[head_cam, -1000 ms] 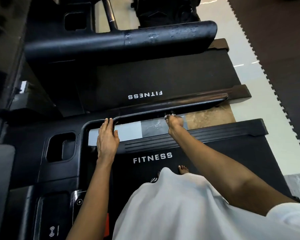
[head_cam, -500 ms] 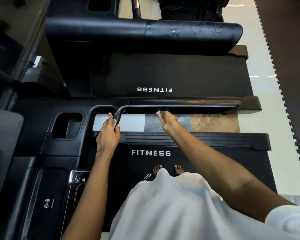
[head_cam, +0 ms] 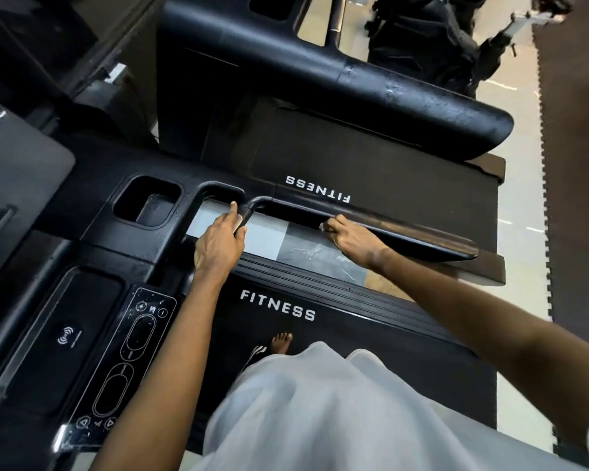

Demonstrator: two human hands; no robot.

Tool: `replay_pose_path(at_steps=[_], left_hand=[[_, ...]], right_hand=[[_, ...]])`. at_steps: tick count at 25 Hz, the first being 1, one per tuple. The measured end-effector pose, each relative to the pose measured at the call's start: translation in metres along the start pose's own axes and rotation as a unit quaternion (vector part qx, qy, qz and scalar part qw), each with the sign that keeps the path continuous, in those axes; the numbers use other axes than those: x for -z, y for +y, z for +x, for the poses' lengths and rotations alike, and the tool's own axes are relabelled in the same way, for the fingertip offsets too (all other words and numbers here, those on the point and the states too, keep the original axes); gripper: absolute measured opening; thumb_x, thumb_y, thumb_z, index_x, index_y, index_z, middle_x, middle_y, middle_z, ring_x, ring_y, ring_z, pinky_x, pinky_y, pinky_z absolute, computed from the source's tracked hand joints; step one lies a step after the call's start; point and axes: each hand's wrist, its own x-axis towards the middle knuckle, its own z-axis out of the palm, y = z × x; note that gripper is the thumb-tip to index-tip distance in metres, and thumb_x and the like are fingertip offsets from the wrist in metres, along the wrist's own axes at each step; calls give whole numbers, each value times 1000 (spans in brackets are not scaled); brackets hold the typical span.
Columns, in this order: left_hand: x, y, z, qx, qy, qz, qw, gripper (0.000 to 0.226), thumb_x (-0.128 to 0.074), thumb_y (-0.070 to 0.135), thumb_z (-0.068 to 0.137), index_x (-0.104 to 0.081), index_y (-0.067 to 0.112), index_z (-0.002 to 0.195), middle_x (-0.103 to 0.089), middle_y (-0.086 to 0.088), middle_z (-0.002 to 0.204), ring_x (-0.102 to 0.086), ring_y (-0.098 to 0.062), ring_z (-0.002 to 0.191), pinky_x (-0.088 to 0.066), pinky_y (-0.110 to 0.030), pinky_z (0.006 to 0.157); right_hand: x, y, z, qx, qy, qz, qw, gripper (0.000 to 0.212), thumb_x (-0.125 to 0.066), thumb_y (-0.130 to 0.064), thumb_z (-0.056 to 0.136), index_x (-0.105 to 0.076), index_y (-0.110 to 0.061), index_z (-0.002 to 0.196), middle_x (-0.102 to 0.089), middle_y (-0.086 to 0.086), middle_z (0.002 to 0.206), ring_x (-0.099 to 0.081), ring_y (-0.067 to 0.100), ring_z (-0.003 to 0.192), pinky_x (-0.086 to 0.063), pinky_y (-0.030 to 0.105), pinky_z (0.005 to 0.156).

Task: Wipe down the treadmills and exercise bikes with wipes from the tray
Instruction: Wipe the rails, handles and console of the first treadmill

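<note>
Head view: the near treadmill (head_cam: 354,334) carries a long black handrail (head_cam: 415,234) along its far edge, and a second treadmill (head_cam: 371,158) lies just beyond the handrail. Left of the handrail sits the console (head_cam: 92,334). Its cup recess (head_cam: 147,202), just beside the handrail's bend, is too dark to tell what it holds. The left hand (head_cam: 218,241) rests on the handrail's bend, its grip set with the thumb hooked round the bar. The right hand (head_cam: 352,241) reaches the middle of the handrail, its grip pinched on a small white wipe (head_cam: 321,226) pressed against the handrail's near side.
</note>
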Motion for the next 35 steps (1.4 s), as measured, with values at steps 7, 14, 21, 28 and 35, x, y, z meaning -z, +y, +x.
replay_pose_path(at_steps=[7, 14, 21, 28, 35], left_hand=[[-2, -2, -3, 8, 4, -1, 1000, 60, -52, 37, 103, -29, 30, 158, -56, -3, 143, -59, -30, 123, -51, -48, 92], [-3, -1, -3, 26, 16, -22, 999, 60, -56, 35, 101, -33, 30, 156, -59, 0, 141, -59, -26, 124, -51, -48, 95], [-3, 1, -8, 42, 57, -45, 997, 56, -63, 36, 97, -45, 24, 149, -61, -6, 136, -62, -30, 120, -52, -48, 96], [0, 2, -5, 48, 54, -83, 994, 58, -67, 32, 96, -47, 20, 149, -63, -5, 135, -62, -28, 120, -50, -43, 97], [4, 3, -6, 54, 46, -76, 995, 58, -65, 34, 97, -46, 18, 149, -61, -6, 138, -60, -27, 123, -48, -43, 99]], right_hand=[[-7, -1, -19, 99, -178, -350, 914, 58, -33, -18, 106, -3, 1, 152, 6, 17, 166, -3, 32, 154, 5, 50, 122], [9, 4, -10, 85, -193, -400, 892, 72, -25, -33, 105, 20, -5, 153, 29, 10, 161, 24, 24, 150, 14, 48, 122], [20, -4, 32, 111, -151, -329, 926, 67, -24, -21, 100, 16, -3, 151, 21, 10, 164, 17, 22, 152, 14, 47, 122], [20, -30, 90, 157, -156, -370, 902, 63, -25, -23, 105, 5, -6, 157, 15, 6, 166, 14, 21, 153, 24, 50, 114], [20, -32, 101, 173, -124, -341, 916, 65, -30, -24, 105, 8, -4, 153, 14, 9, 166, 13, 23, 153, 23, 50, 114]])
